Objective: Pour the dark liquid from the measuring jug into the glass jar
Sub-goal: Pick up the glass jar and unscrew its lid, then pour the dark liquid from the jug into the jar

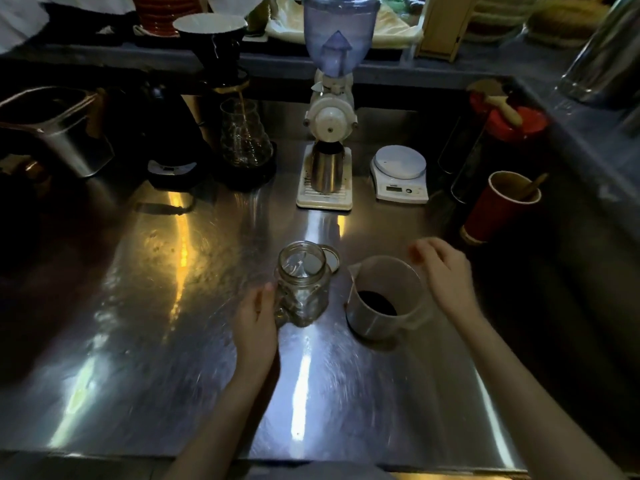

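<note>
An empty clear glass jar (pixel 302 284) with a side handle stands upright on the steel counter, its mouth uncovered. My left hand (pixel 255 318) rests against its left side at the handle, fingers around it. Just to the right stands a translucent measuring jug (pixel 382 296) with dark liquid in its bottom. My right hand (pixel 446 271) hovers beside the jug's right rim, fingers apart and slightly blurred, holding nothing. The jar's round lid (pixel 330 258) lies flat behind the jar.
A coffee grinder (pixel 329 116) with a steel cup stands behind the jar, a white scale (pixel 398 173) to its right. A glass carafe (pixel 244 133) under a dripper sits back left. A red paper cup (pixel 498 207) stands at the right.
</note>
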A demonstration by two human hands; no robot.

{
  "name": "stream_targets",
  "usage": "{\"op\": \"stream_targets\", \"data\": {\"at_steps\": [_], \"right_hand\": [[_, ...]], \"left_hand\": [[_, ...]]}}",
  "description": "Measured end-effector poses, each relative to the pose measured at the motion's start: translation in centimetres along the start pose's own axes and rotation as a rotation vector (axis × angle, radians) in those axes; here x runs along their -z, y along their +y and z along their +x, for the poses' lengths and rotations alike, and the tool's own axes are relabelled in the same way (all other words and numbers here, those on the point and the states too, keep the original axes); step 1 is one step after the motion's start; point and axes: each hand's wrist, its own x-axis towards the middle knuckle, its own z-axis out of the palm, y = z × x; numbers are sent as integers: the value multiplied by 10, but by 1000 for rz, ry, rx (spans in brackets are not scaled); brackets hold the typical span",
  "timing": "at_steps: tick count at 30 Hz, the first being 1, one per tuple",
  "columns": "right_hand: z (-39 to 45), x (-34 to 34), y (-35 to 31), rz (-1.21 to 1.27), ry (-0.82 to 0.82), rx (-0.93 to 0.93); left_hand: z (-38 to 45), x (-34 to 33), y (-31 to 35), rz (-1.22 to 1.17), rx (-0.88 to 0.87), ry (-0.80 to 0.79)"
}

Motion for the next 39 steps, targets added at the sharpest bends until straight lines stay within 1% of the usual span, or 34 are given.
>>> {"op": "stream_targets", "data": {"at_steps": [2,4,6,9,15,20,23,27,30,32,36,39], "right_hand": [[-16,2,15,112,86,-153],[-31,-1,26,222,99,-237],[-43,-7,29,308,82,-247],[-53,-13,32,385,115,-248],[-62,-28,31,683,171,-407],[-47,-24,20,660,206,-404],[-33,-18,6,635,158,-370],[-7,-6,-28,636,106,-252],[11,3,-58,506,91,-156],[19,6,-74,404,64,-14],[34,9,-96,115,9,341],[41,10,-111,-32,-43,532]], "left_hand": [[-1,-1,-1,-26,24,3],[-2,-3,-1,-60,48,9],[-2,-5,-3,-86,69,9],[-2,-8,-1,-111,68,-24],[3,-13,-3,-219,174,-43],[9,-18,3,-257,211,1],[15,-18,11,-288,215,-7],[15,-14,34,-247,150,-87],[17,-11,45,-179,104,-121],[18,-9,48,-141,65,-131],[19,-11,54,-69,-10,-148],[18,-13,58,3,-71,-159]]}}
